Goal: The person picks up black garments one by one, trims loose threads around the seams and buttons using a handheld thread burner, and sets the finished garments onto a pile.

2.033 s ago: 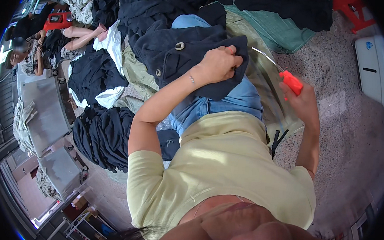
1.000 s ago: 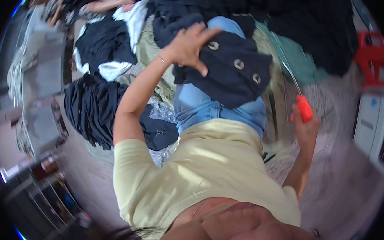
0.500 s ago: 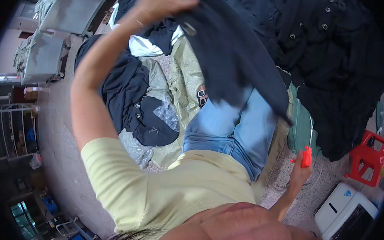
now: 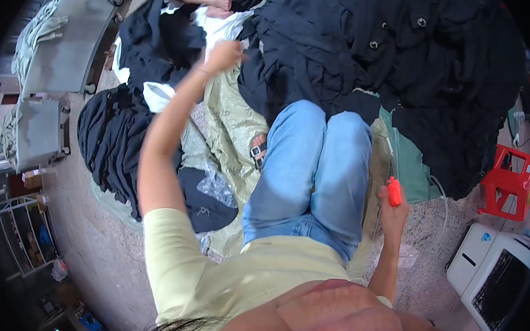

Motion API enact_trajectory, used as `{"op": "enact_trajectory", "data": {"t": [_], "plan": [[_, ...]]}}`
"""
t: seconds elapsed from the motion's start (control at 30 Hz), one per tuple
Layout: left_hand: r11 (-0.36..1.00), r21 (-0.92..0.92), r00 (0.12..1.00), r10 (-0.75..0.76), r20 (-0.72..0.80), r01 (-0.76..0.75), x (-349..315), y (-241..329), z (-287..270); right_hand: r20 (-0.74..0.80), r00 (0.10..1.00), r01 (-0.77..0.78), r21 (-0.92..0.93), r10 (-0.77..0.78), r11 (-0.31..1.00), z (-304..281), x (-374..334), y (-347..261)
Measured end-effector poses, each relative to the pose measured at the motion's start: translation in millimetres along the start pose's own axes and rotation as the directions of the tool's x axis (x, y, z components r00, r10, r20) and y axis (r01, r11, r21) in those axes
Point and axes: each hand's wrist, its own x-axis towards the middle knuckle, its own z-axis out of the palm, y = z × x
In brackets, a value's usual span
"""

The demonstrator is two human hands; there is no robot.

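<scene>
My left hand (image 4: 225, 55) is stretched out to the far left over a tan plastic sheet (image 4: 224, 96). Its fingers are a little blurred but apart, and no cloth hangs from them. My right hand (image 4: 394, 213) is low on the right, beside my knee, closed round a small bright red-handled tool (image 4: 395, 191); its exact kind is hard to make out. A big heap of dark knitted garments (image 4: 320, 59) with metal eyelets lies before my knees and to the right. On the left are further dark garments (image 4: 118, 138) and a dark piece (image 4: 205, 201) under clear plastic.
Another person's bare feet (image 4: 220, 8) show at the far side, near white cloth (image 4: 225, 29). Grey wheeled carts (image 4: 69, 38) stand at the left. To the right are a green sheet (image 4: 407, 165), a red stool (image 4: 509, 183) and a white appliance (image 4: 489, 276).
The dark garment that hung from my left hand is out of it. That hand has come down and my knees are uncovered. My right hand, still with the red tool, has shifted left.
</scene>
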Motion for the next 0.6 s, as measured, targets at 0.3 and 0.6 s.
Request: {"op": "enact_trajectory", "data": {"t": [0.3,0.6], "plan": [[0.604,-0.728,0.830,-0.551,-0.089,0.324,176.2,237.7,124.1,0.139,0.888,-0.457,0.364,0.438,0.812,19.5,4.1,-0.5],[0.264,-0.939,0.772,-0.635,0.003,0.221,205.1,206.9,141.7,0.064,0.937,-0.342,0.359,0.342,0.869,43.5,36.0,21.9]]}}
